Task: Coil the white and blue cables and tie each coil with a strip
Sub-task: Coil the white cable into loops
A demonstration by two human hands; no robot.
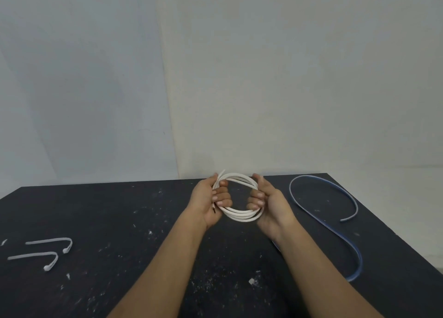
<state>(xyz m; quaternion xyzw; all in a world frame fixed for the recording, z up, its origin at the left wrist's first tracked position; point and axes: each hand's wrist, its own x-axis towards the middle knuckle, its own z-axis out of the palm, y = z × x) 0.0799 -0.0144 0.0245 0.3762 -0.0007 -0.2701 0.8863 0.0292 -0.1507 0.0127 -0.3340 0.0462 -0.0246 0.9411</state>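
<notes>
The white cable (239,215) is wound into a round coil of several loops, held upright above the black table (119,217). My left hand (212,203) grips the coil's left side, with a cable end poking up past the fingers. My right hand (266,203) grips the coil's right side. The blue cable (335,224) lies uncoiled on the table to the right, in a long S-shaped curve. Two white strips lie at the left: one bent strip (51,242) and a second (36,257) just in front of it.
The table is speckled with white flecks and small scraps (251,281). Its far edge meets a pale wall (263,90) just behind the hands. The right edge of the table runs diagonally past the blue cable.
</notes>
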